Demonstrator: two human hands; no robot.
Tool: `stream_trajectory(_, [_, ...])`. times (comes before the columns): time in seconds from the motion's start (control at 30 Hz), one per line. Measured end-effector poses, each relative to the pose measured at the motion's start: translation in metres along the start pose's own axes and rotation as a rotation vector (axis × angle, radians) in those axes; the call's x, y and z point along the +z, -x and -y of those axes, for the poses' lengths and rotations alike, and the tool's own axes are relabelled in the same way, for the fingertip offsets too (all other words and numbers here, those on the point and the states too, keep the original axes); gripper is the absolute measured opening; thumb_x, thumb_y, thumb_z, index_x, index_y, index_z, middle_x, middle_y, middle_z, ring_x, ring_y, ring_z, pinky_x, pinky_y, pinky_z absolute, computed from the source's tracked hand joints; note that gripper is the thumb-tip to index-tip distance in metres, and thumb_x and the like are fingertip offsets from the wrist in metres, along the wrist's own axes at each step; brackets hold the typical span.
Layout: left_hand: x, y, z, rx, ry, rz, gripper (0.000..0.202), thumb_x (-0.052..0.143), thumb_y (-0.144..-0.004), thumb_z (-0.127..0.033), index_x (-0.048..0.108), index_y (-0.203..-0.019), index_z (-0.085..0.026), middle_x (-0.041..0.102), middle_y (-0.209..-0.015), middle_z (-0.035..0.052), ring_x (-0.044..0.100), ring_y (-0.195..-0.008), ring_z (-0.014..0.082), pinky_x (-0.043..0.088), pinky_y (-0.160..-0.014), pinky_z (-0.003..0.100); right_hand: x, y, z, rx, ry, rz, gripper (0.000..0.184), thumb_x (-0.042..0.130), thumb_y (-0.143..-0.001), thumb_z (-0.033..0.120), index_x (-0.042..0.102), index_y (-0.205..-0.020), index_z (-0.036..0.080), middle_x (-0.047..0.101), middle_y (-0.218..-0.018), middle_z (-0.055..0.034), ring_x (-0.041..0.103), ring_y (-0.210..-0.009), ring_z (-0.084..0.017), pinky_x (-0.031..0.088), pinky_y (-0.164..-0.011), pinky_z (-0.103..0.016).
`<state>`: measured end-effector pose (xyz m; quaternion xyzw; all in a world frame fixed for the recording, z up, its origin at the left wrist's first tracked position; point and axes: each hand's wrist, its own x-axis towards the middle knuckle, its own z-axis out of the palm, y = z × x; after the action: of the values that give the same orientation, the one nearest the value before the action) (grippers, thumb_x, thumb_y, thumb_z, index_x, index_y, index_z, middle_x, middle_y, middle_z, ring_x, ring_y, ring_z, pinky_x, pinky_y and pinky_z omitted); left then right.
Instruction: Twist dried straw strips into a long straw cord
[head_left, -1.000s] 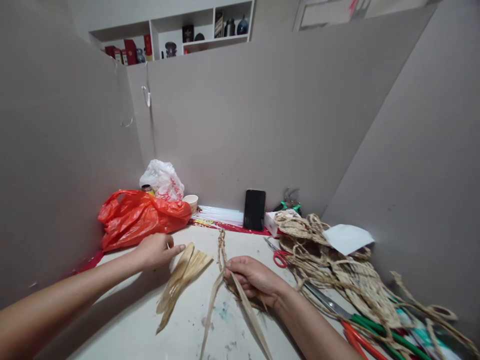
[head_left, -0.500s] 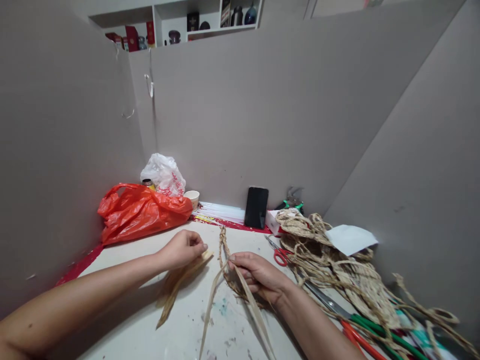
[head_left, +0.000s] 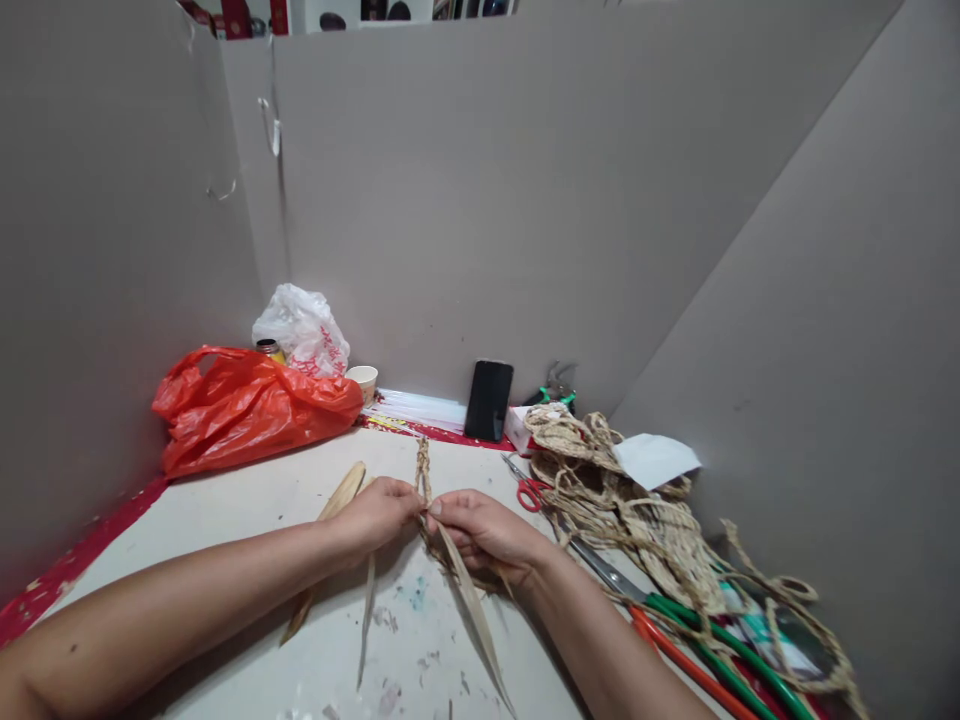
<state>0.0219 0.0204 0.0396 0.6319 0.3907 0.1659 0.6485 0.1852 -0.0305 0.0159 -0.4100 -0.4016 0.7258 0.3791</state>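
Note:
My left hand (head_left: 390,508) and my right hand (head_left: 480,530) meet at the middle of the table, fingers pinched close together on the dry plant-fibre strips. From under my right fingers a flat pale strip (head_left: 474,605) runs down toward me. A thinner strip (head_left: 367,615) hangs below my left hand. Just beyond the fingertips lies a braided fibre cord (head_left: 424,465), its looped end pointing away. Beside my left wrist rests a loose dry leaf strip (head_left: 345,490), partly covered by the forearm. The exact grip point is hidden by my fingers.
At right lies a heap of braided cord (head_left: 667,540) with white paper (head_left: 656,460) on it. Red-handled scissors (head_left: 529,492) and green-handled shears (head_left: 720,630) lie near my right arm. A phone (head_left: 489,400) leans at the back. A red plastic bag (head_left: 255,410) and paper cup (head_left: 364,382) stand left.
My left hand has moved right from the loose leaf strip to my right hand and now grips the thinner strip. The view has tilted down and shifted right.

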Motion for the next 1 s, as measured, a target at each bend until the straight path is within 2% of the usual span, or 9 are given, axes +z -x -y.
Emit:
stream_trajectory(0.1, [0.000, 0.001, 0.011, 0.039, 0.005, -0.030, 0.022, 0.053, -0.076, -0.031, 0.060, -0.062, -0.015, 0.036, -0.041, -0.0087, 0.021, -0.037, 0.0044, 0.016, -0.045, 0.022, 0.004, 0.000, -0.002, 0.010, 0.146, -0.069, 0.026, 0.060, -0.077, 0.039, 0.058, -0.071, 0.013, 0.030, -0.042, 0.0111, 0.015, -0.033, -0.002, 0.008, -0.032, -0.017])
stream_trajectory(0.23, [0.003, 0.002, 0.020, 0.009, 0.079, -0.037, 0.026, 0.053, -0.077, -0.035, 0.062, -0.062, -0.016, 0.033, -0.038, -0.0093, 0.017, -0.034, 0.0038, 0.012, -0.043, 0.023, 0.008, -0.001, -0.002, 0.013, 0.286, -0.160, 0.027, 0.059, -0.076, 0.040, 0.059, -0.071, 0.014, 0.033, -0.042, 0.0104, 0.018, -0.032, -0.003, 0.010, -0.032, -0.018])
stream_trajectory(0.37, [0.003, 0.000, 0.021, -0.026, 0.122, -0.064, 0.021, 0.056, -0.075, -0.031, 0.061, -0.060, -0.016, 0.034, -0.037, -0.0087, 0.019, -0.032, 0.0037, 0.011, -0.038, 0.022, 0.011, 0.002, 0.002, 0.014, 0.385, -0.169, 0.024, 0.056, -0.077, 0.036, 0.061, -0.072, 0.013, 0.034, -0.044, 0.0094, 0.019, -0.033, -0.003, 0.010, -0.033, -0.019])
stream_trajectory(0.5, [0.004, -0.001, 0.018, -0.088, 0.184, -0.121, 0.014, 0.057, -0.072, -0.026, 0.057, -0.061, -0.016, 0.031, -0.035, -0.0097, 0.019, -0.030, 0.0044, 0.011, -0.034, 0.021, 0.011, 0.009, 0.011, -0.001, 0.603, -0.204, 0.025, 0.054, -0.078, 0.032, 0.060, -0.065, 0.012, 0.036, -0.048, 0.0068, 0.023, -0.038, -0.003, 0.015, -0.037, -0.019])
stream_trajectory(0.67, [0.013, -0.002, 0.015, -0.110, 0.313, -0.098, 0.015, 0.056, -0.072, -0.024, 0.049, -0.060, -0.017, 0.028, -0.035, -0.0108, 0.017, -0.030, 0.0042, 0.011, -0.033, 0.020, 0.000, 0.024, 0.026, -0.021, 0.865, -0.237, 0.023, 0.051, -0.079, 0.030, 0.065, -0.071, 0.013, 0.041, -0.050, 0.0045, 0.032, -0.044, -0.008, 0.024, -0.042, -0.020])
stream_trajectory(0.73, [0.020, -0.003, 0.020, -0.118, 0.353, -0.114, 0.013, 0.055, -0.072, -0.023, 0.048, -0.062, -0.018, 0.029, -0.037, -0.0109, 0.017, -0.031, 0.0042, 0.011, -0.033, 0.020, -0.006, 0.032, 0.031, -0.066, 0.955, -0.333, 0.021, 0.051, -0.079, 0.029, 0.066, -0.075, 0.014, 0.050, -0.054, 0.0017, 0.040, -0.049, -0.010, 0.031, -0.047, -0.022])
stream_trajectory(0.8, [0.028, -0.005, 0.026, -0.120, 0.377, -0.136, 0.012, 0.055, -0.072, -0.022, 0.048, -0.064, -0.018, 0.031, -0.039, -0.0105, 0.017, -0.031, 0.0039, 0.011, -0.033, 0.021, -0.009, 0.036, 0.035, -0.160, 1.011, -0.489, 0.023, 0.053, -0.078, 0.031, 0.067, -0.088, 0.015, 0.059, -0.066, -0.0022, 0.050, -0.056, -0.014, 0.038, -0.054, -0.025])
stream_trajectory(0.9, [0.035, -0.009, 0.037, -0.109, 0.390, -0.149, 0.012, 0.055, -0.071, -0.020, 0.047, -0.062, -0.018, 0.032, -0.041, -0.0096, 0.018, -0.031, 0.0038, 0.009, -0.034, 0.022, 0.000, 0.029, 0.041, -0.315, 1.003, -0.655, 0.030, 0.052, -0.079, 0.035, 0.064, -0.099, 0.016, 0.065, -0.084, -0.0071, 0.059, -0.069, -0.019, 0.043, -0.065, -0.030])
stream_trajectory(1.0, [0.038, -0.013, 0.042, -0.099, 0.401, -0.158, 0.012, 0.051, -0.073, -0.018, 0.046, -0.063, -0.018, 0.032, -0.041, -0.0090, 0.019, -0.031, 0.0045, 0.009, -0.035, 0.022, 0.025, -0.002, 0.045, -0.270, 1.156, -0.605, 0.026, 0.045, -0.083, 0.034, 0.064, -0.087, 0.017, 0.066, -0.082, -0.0073, 0.060, -0.073, -0.020, 0.043, -0.067, -0.029])
